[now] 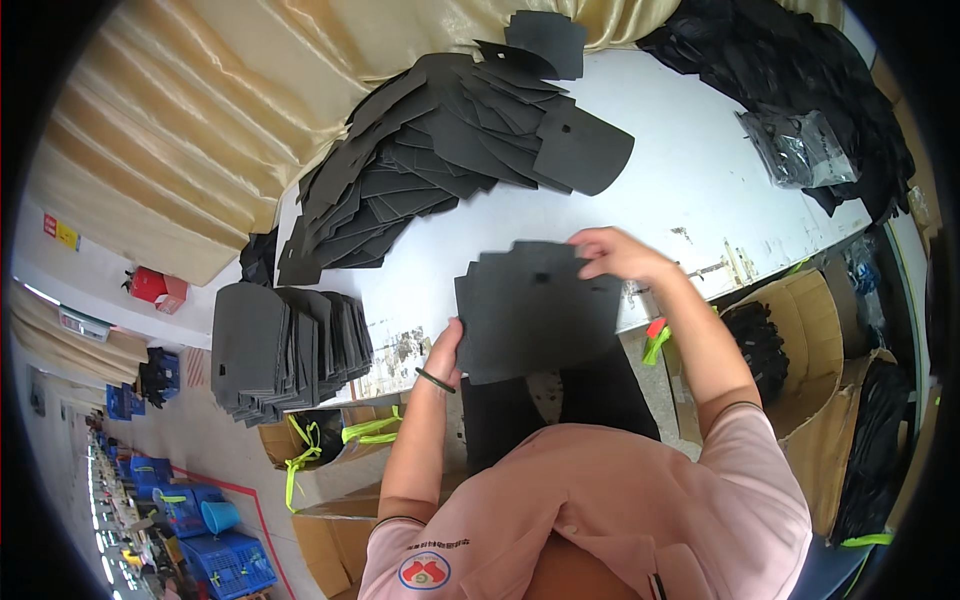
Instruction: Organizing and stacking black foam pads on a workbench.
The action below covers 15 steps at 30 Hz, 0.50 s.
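Note:
Between my hands, at the near edge of the white table, are several flat black sheets (545, 325) with notched edges and a small square hole. My left hand (447, 352) grips their left edge, its thumb up and its other fingers hidden behind. Pinching the upper right corner is my right hand (617, 254), with its fingertips bent over the edge. To the left stands a tight stack of similar black sheets (290, 350). Farther back, a fanned heap of black sheets (420, 150) spreads over the table, and one rounded sheet (585, 150) lies at its right end.
The white table (500, 225) has worn, peeling paint along its near edge. At the far right are a dark heap (790, 60) and a clear plastic bag (800, 148). Cardboard boxes (810, 330) stand below on the right. A beige curtain (210, 100) hangs behind.

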Each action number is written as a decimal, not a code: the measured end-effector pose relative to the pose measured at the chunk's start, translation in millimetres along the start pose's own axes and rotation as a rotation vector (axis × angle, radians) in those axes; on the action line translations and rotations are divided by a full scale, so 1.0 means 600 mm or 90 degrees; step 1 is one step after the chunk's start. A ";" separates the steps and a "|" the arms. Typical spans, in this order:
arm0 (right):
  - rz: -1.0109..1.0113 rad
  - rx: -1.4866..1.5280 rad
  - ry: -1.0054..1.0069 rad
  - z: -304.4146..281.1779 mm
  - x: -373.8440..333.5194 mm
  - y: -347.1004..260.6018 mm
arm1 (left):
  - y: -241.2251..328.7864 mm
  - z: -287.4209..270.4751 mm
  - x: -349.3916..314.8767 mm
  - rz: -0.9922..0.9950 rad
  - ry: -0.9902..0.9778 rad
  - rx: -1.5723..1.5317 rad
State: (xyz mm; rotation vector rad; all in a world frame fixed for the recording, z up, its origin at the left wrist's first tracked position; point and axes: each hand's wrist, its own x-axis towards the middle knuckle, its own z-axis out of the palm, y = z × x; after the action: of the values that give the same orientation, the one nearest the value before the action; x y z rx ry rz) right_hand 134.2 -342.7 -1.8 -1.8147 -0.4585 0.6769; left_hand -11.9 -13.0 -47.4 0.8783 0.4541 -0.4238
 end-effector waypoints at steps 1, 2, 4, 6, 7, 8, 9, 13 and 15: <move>-0.030 -0.126 -0.002 0.036 0.025 -0.016 | -0.008 -0.002 0.001 0.078 -0.015 0.096; -0.060 -0.093 -0.028 0.061 0.045 -0.007 | -0.012 0.004 0.004 0.155 -0.037 0.193; -0.209 -0.313 0.170 0.088 0.038 -0.007 | -0.006 0.021 -0.002 0.171 -0.012 0.276; -0.223 -0.239 0.309 0.084 0.024 -0.011 | -0.008 0.016 -0.008 0.319 0.015 0.285; -0.232 -0.165 0.443 0.080 0.013 -0.017 | -0.010 0.006 -0.011 0.348 0.029 0.301; -0.232 -0.164 0.447 0.075 -0.001 -0.023 | -0.007 0.012 -0.023 0.385 0.025 0.328; -0.174 0.022 0.285 0.070 -0.016 -0.031 | -0.007 0.007 -0.026 0.410 0.008 0.355; -0.137 0.189 0.089 0.086 -0.050 -0.038 | 0.014 0.002 -0.027 0.449 -0.002 0.509; -0.159 0.144 0.106 0.089 -0.054 -0.014 | 0.014 0.018 -0.024 0.488 0.010 0.479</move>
State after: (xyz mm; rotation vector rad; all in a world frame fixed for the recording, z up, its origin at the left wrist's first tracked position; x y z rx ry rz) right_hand 75.0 -320.8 0.3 -1.5536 -0.4673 0.3846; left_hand -17.1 -14.5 -27.9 1.6920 -0.0736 0.1489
